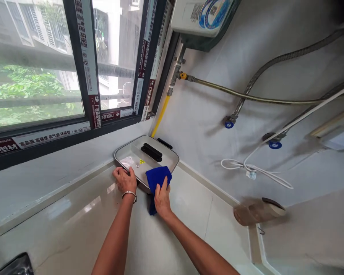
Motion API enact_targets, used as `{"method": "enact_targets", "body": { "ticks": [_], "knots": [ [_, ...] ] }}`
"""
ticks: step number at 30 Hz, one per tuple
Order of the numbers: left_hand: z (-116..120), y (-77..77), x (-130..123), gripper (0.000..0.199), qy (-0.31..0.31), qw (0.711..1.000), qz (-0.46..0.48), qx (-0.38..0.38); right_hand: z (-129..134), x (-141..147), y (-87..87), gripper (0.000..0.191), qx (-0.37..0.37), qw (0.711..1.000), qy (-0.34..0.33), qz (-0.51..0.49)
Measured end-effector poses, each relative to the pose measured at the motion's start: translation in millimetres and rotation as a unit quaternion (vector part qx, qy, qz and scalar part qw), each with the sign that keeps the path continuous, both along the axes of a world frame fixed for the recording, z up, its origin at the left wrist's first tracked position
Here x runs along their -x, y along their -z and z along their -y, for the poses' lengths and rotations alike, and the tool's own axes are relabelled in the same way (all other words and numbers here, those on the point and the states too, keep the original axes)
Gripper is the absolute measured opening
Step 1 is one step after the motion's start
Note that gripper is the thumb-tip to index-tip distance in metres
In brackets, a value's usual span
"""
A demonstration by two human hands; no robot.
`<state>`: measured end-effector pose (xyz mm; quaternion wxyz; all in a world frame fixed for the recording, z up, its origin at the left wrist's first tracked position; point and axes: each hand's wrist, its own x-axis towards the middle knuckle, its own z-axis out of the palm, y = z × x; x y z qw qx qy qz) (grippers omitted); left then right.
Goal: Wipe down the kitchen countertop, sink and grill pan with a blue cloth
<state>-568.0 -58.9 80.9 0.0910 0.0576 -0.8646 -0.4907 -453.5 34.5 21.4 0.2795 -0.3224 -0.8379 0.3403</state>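
A glass-topped pan lid [124, 154] with a pale rim and a black handle [151, 152] lies in the corner, on what looks like a pan with a black side grip. My left hand [126, 180] touches its near left edge, fingers bent around the rim; a metal bracelet is on that wrist. Pressed to the lid's near right part is a blue cloth [158, 178], held under the fingers of my right hand [163, 196]. One end of the cloth hangs over the near edge.
Behind the left side is a window frame [88, 65]. A yellow pipe [161, 115] runs down into the corner. Hoses and a coiled white cable [256, 168] hang on the right wall, above a brownish jar [255, 213]. A black object [17, 265] sits at the lower left.
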Motion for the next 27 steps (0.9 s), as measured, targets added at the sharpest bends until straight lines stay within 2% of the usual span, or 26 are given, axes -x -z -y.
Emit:
{"method": "enact_targets", "body": {
  "ticks": [4, 6, 9, 11, 12, 14, 16, 17, 19, 21, 24, 27],
  "knots": [
    [2, 0.7, 2, 0.023, 0.002, 1.0, -0.004, -0.006, -18, -37, -6.8, 0.059, 0.023, 0.997, -0.063, -0.028],
    [2, 1.9, 3, 0.024, 0.004, 1.0, -0.005, -0.008, -38, -55, -17.8, 0.055, 0.075, 0.993, -0.07, -0.055],
    [3, 3.4, 3, 0.025, 0.005, 1.0, -0.005, -0.011, -78, -65, -46.7, 0.052, 0.179, 0.976, -0.02, -0.122],
    [3, 3.6, 3, 0.024, 0.006, 1.0, -0.005, -0.014, -104, -59, -73.2, 0.057, 0.213, 0.96, 0.021, -0.183],
    [3, 3.4, 3, 0.024, 0.005, 1.0, -0.002, -0.015, -116, -53, -87.5, 0.058, 0.206, 0.954, 0.036, -0.216],
    [2, 3.1, 3, 0.025, 0.002, 1.0, 0.005, -0.019, -135, -33, -114.4, 0.058, 0.141, 0.954, 0.06, -0.256],
    [1, 3.3, 3, 0.025, -0.005, 1.0, 0.007, -0.026, -148, -7, -132.5, 0.056, 0.043, 0.967, 0.068, -0.242],
    [1, 3.7, 4, 0.024, -0.008, 1.0, 0.003, -0.029, -151, 7, -136.5, 0.055, -0.01, 0.978, 0.06, -0.2],
    [0, 5.0, 5, 0.024, -0.009, 0.999, -0.011, -0.033, -152, 35, -133.2, 0.055, -0.111, 0.992, 0.015, -0.066],
    [0, 6.5, 5, 0.023, -0.009, 0.999, -0.02, -0.031, -145, 58, -118.9, 0.053, -0.17, 0.983, -0.037, 0.053],
    [-1, 7.9, 6, 0.023, -0.011, 0.999, -0.022, -0.029, -131, 75, -95.9, 0.051, -0.244, 0.951, -0.058, 0.18],
    [-1, 9.0, 6, 0.023, -0.016, 0.999, -0.015, -0.032, -123, 69, -87.1, 0.056, -0.316, 0.899, -0.061, 0.297]
  ]
}}
